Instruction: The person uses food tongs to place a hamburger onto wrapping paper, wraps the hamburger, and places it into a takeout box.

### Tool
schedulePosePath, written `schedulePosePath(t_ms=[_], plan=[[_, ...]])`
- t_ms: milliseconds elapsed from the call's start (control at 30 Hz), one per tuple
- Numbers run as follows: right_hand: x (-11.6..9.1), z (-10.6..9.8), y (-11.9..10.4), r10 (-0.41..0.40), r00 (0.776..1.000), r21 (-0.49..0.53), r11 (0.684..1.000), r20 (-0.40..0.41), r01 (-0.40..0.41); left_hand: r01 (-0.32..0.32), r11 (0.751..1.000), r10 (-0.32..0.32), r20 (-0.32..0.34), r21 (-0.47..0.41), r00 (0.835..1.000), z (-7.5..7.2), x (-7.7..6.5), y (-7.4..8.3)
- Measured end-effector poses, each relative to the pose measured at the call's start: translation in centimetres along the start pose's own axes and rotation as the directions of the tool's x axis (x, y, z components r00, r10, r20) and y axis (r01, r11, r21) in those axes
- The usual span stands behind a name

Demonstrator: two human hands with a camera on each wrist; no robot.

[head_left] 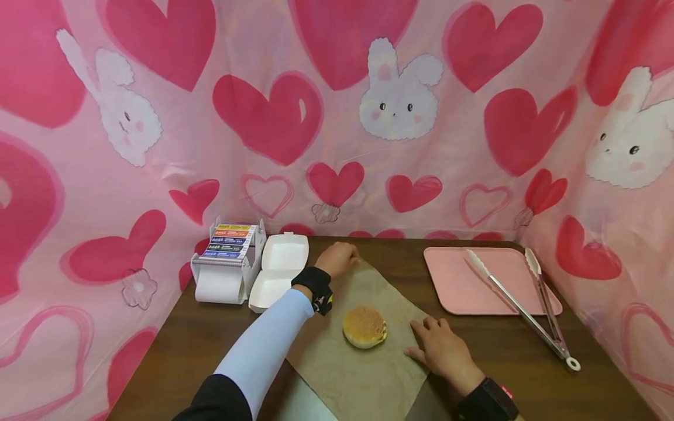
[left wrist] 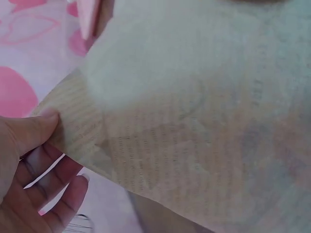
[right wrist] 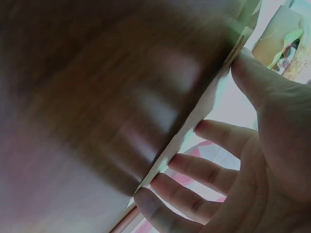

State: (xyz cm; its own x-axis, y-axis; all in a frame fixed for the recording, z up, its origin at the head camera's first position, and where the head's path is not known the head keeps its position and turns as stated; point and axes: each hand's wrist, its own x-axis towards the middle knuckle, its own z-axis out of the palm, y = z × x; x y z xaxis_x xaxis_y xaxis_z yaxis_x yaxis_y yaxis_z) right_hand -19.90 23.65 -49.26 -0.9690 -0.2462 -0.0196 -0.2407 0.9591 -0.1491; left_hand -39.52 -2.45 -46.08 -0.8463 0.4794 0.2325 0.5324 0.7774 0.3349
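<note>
A burger (head_left: 364,327) in a round bun sits near the middle of a sheet of brown wrapping paper (head_left: 363,380), laid cornerwise on the table. At the paper's far corner, my left hand (head_left: 336,260) pinches the sheet between thumb and fingers; the left wrist view shows the thumb on top of the printed wrapping paper (left wrist: 146,145). My right hand (head_left: 444,351) rests on the right edge of the sheet, beside the burger and apart from it. In the right wrist view the fingers (right wrist: 194,170) are spread, their tips touching the paper's edge. Filling shows at the bun's right side.
A white foam clamshell box (head_left: 284,254) stands unfolded left of the paper, beside a sticker dispenser (head_left: 226,263) with printed label strips. Metal tongs (head_left: 518,304) lie across a pink tray (head_left: 447,280) at the right. A curtain with hearts and rabbits encloses the dark wooden table (head_left: 174,351).
</note>
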Motion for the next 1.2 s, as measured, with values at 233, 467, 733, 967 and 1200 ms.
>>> schedulePosePath(t_ms=[233, 467, 733, 967, 1200], plan=[[-0.1, 0.0, -0.1, -0.01, 1.0, 0.004, 1.0, -0.003, 0.01, -0.076, 0.997, 0.077, 0.017, -0.029, 0.997, -3.1, -2.1, 2.8], [-0.2, -0.1, -0.1, 0.0, 1.0, 0.013, 1.0, 0.014, 0.0, -0.14, 0.988, 0.14, -0.013, -0.06, 0.99, -5.0, -5.6, 5.8], [-0.2, -0.3, -0.3, -0.012, 1.0, 0.012, 1.0, -0.01, 0.012, -0.263, 0.965, 0.262, -0.088, 0.002, 0.961, -3.6, -10.0, 8.2], [-0.2, -0.3, -0.3, -0.011, 1.0, 0.016, 1.0, -0.011, 0.011, -0.426, 0.875, 0.472, -0.21, 0.23, 0.856, -1.6, -12.9, 9.5], [-0.2, -0.4, -0.4, 0.0, 1.0, 0.023, 1.0, 0.005, 0.0, -0.475, 0.787, 0.573, -0.179, 0.393, 0.8, -0.5, -15.0, 10.3]])
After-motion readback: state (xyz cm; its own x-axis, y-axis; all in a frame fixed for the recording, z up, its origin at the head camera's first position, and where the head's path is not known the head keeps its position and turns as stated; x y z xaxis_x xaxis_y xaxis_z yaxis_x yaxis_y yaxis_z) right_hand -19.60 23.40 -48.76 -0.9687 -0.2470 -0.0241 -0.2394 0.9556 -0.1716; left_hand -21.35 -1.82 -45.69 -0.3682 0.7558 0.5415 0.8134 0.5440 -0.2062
